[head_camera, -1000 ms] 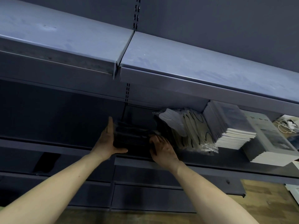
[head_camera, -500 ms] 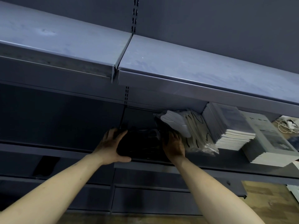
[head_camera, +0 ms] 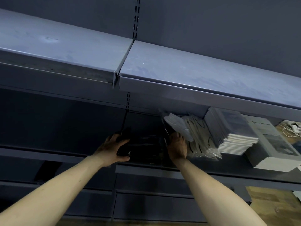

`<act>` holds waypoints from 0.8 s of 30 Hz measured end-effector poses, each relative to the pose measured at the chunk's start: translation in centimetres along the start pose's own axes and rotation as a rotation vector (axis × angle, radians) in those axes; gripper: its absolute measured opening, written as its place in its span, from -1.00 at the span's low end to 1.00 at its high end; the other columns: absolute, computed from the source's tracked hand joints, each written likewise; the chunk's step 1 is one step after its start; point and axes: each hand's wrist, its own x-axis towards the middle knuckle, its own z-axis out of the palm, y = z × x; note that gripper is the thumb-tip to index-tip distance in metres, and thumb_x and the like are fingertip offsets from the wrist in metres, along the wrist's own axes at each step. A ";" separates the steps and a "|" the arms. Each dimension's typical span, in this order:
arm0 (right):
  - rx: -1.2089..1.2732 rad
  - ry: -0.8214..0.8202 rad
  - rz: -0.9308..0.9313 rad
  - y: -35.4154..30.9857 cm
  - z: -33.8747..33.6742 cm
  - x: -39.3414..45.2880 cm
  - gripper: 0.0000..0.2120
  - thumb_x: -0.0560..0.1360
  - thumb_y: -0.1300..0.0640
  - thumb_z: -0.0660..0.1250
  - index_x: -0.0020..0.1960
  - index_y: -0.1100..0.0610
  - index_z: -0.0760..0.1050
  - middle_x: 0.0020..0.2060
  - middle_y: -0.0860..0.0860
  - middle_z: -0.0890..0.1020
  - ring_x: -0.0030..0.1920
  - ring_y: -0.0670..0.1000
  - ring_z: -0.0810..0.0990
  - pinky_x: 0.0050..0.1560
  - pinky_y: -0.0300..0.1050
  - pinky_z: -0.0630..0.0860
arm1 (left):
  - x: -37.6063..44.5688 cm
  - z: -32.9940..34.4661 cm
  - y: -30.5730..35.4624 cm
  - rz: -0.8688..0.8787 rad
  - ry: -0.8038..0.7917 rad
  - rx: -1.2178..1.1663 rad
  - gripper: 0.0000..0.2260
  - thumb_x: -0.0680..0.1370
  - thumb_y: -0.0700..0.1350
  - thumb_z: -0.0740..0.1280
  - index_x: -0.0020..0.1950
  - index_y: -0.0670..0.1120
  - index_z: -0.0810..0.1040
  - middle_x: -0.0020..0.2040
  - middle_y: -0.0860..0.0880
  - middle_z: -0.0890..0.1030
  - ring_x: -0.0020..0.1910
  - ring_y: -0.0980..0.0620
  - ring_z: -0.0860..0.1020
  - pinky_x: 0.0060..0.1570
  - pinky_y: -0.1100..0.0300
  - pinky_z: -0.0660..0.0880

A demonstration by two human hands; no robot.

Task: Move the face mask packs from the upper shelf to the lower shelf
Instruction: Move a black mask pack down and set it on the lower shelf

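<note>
hands: left (head_camera: 112, 149), right (head_camera: 177, 148) | grip black mask packs (head_camera: 145, 149) | lower shelf (head_camera: 48, 156)

Views: one, head-worn, wide-angle.
Position: close in front of the shelving (head_camera: 179, 75).
Facing: forward and down; shelves slant down toward the right of frame.
Shared views: none.

Both hands (head_camera: 114, 150) (head_camera: 177, 148) grip black mask packs (head_camera: 145, 149) on lower shelf (head_camera: 146, 170), prob. a stack.
</note>
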 end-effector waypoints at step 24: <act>-0.114 -0.545 -0.542 -2.3 -1.2 -1.3 0.12 0.22 -0.49 0.42 0.58 -0.26 -0.11 0.52 -0.02 0.16 0.53 0.11 0.10 0.53 0.17 0.12 | -0.5 -0.9 0.3 -0.001 0.041 -0.092 -0.18 0.22 0.19 0.62 0.35 0.15 0.27 0.44 0.11 0.09 0.44 0.01 0.13 0.37 0.02 0.33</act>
